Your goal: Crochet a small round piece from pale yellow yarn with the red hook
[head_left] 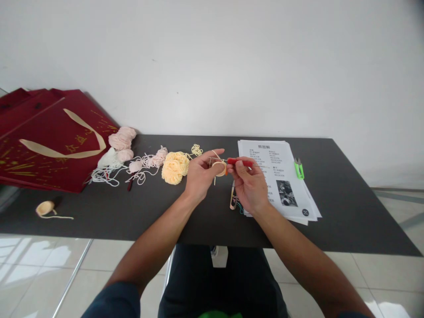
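Note:
Above the middle of the dark table, my left hand (199, 177) pinches a small round piece of pale yellow crochet (219, 169), its forefinger stretched out with a strand of yarn over it. My right hand (251, 187) grips the red handle of a crochet hook (234, 161); the hook's thin metal shaft points left and meets the crochet piece. Something small and orange (226, 169) shows at the piece's right edge, too small to name. Left of my left hand lies a yellow yarn ball (175, 168). Printed sheets (274, 152) lie beneath and beyond my right hand.
Green snips (299, 169) rest on the papers' right edge. Pink yarn (122, 138), white yarn (110, 160) and loose strands lie toward the left, beside dark red gift bags (49, 145). A small cream crochet cup (45, 208) sits near the table's front left. A white wall stands behind.

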Demonstrator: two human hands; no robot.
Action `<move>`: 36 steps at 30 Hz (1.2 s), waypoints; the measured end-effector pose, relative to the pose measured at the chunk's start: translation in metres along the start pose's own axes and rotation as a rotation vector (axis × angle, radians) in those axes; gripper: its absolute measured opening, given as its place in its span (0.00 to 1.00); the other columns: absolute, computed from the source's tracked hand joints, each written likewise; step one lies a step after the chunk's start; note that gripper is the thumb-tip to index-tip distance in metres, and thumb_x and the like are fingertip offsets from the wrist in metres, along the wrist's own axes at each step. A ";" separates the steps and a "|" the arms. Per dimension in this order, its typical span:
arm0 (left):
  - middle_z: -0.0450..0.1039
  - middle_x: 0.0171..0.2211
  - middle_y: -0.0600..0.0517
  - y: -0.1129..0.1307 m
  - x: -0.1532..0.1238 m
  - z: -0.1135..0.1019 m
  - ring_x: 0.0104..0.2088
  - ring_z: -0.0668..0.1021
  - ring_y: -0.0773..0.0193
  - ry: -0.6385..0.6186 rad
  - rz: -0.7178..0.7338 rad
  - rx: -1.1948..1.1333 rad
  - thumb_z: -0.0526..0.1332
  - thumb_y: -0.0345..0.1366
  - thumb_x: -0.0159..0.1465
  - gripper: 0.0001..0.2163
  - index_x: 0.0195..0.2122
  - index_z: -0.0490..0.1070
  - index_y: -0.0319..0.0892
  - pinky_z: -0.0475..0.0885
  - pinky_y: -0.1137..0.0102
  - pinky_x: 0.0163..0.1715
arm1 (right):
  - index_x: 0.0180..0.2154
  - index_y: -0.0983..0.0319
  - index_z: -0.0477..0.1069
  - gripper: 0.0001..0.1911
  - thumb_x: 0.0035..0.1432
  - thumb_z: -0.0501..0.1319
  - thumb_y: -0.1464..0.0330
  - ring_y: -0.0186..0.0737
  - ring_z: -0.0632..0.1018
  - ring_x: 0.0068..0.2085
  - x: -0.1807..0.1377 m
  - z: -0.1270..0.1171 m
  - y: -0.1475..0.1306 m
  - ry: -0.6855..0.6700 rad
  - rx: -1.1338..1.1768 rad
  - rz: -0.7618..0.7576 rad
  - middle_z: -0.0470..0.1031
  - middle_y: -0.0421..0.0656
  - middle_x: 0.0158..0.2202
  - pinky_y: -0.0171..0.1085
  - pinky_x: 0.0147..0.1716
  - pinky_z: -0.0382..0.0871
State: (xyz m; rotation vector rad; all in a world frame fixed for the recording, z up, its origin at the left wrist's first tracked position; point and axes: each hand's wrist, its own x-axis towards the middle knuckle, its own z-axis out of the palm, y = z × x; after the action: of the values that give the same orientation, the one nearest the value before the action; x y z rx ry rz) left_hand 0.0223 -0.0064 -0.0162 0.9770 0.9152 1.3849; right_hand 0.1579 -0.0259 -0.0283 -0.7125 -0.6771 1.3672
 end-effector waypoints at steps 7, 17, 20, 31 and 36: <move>0.75 0.31 0.56 -0.002 0.001 -0.001 0.29 0.73 0.72 0.012 0.025 -0.025 0.74 0.28 0.51 0.24 0.51 0.82 0.46 0.70 0.75 0.31 | 0.38 0.56 0.79 0.05 0.60 0.72 0.66 0.30 0.83 0.36 0.001 0.000 0.000 -0.036 -0.010 -0.024 0.86 0.38 0.38 0.31 0.40 0.81; 0.75 0.29 0.56 0.000 0.001 0.000 0.27 0.72 0.72 0.076 0.104 0.025 0.72 0.30 0.52 0.19 0.47 0.82 0.46 0.69 0.74 0.29 | 0.35 0.55 0.75 0.10 0.55 0.75 0.68 0.29 0.78 0.33 0.001 0.002 -0.010 0.018 -0.037 -0.176 0.82 0.37 0.37 0.31 0.35 0.75; 0.76 0.29 0.56 0.001 0.001 0.001 0.27 0.73 0.71 0.116 0.112 0.052 0.71 0.30 0.52 0.19 0.46 0.82 0.46 0.69 0.73 0.30 | 0.34 0.55 0.74 0.10 0.55 0.74 0.67 0.30 0.77 0.33 0.001 0.002 -0.012 0.021 -0.081 -0.210 0.81 0.37 0.36 0.32 0.35 0.73; 0.76 0.29 0.57 0.000 -0.001 0.001 0.27 0.74 0.71 0.155 0.159 0.081 0.71 0.29 0.53 0.17 0.45 0.82 0.46 0.71 0.73 0.31 | 0.37 0.54 0.73 0.07 0.59 0.71 0.66 0.32 0.79 0.33 -0.001 -0.004 -0.007 0.018 -0.207 -0.343 0.82 0.37 0.39 0.35 0.35 0.73; 0.77 0.28 0.56 0.001 -0.005 0.003 0.26 0.75 0.70 0.203 0.185 0.151 0.71 0.30 0.54 0.16 0.44 0.82 0.44 0.71 0.73 0.30 | 0.37 0.53 0.74 0.07 0.60 0.71 0.65 0.34 0.80 0.33 -0.004 -0.003 -0.003 0.056 -0.267 -0.400 0.82 0.37 0.39 0.38 0.35 0.76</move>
State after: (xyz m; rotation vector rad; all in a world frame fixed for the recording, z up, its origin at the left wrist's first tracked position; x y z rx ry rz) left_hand 0.0249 -0.0111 -0.0143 1.0700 1.1150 1.6114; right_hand 0.1618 -0.0304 -0.0274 -0.7740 -0.9130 0.8968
